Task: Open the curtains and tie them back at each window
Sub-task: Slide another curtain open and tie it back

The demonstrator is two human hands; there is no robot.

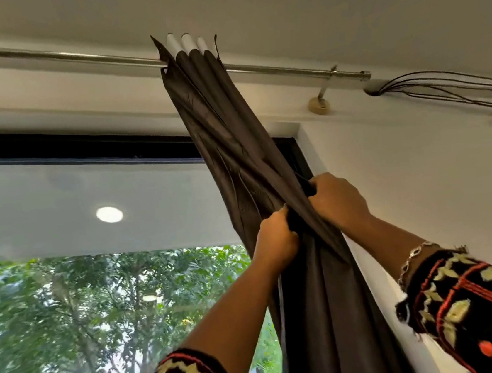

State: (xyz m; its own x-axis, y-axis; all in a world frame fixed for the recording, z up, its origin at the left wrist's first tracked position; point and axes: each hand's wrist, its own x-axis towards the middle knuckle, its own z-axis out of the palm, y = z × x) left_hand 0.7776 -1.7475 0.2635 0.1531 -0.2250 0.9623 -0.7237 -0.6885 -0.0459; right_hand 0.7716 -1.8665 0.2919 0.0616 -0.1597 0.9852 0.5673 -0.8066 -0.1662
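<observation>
So the dark brown curtain (232,132) was all bunched into one tight bundle, hanging off the metal curtain rod (70,57) near the right edge of the window (85,189). Its long axis didn't drop straight: from the rod it slanted down and to the right as far as the hands, then fell pretty much vertical beside the window frame. White lining showed at the top of the pleats above the rod.

The person had both hands on it at the bend. The left hand (275,238) was fisted round the folds from the window side, and the right hand (338,200) clutched the bundle from the wall side, just above it. Most of the fingertips were buried in fabric. There was a darker bit between the hands, but honestly couldn't tell if it was a tie or just a shadowed fold.

The curtain's lower part ran off the bottom edge, and the rod's left end was cut off too.
</observation>
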